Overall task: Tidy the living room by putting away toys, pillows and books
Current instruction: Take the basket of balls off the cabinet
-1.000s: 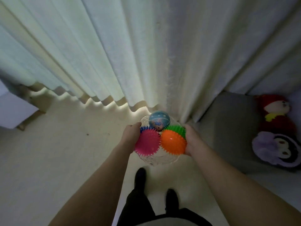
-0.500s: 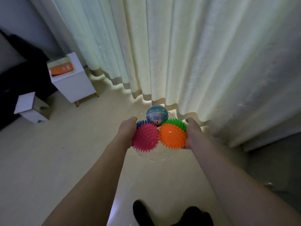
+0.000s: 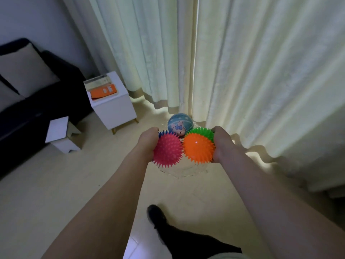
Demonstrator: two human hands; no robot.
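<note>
At frame centre, the left hand and right hand grip a clear glass bowl of spiky rubber balls (gathered, not yet stowed); orange book on the white side table, left, remains.

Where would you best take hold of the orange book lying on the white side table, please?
Probably by its long near edge, coming from above and the front: the orange book lies flat on the white side table, beside a paler book behind it. Both hands are busy holding the clear bowl of balls.
</note>
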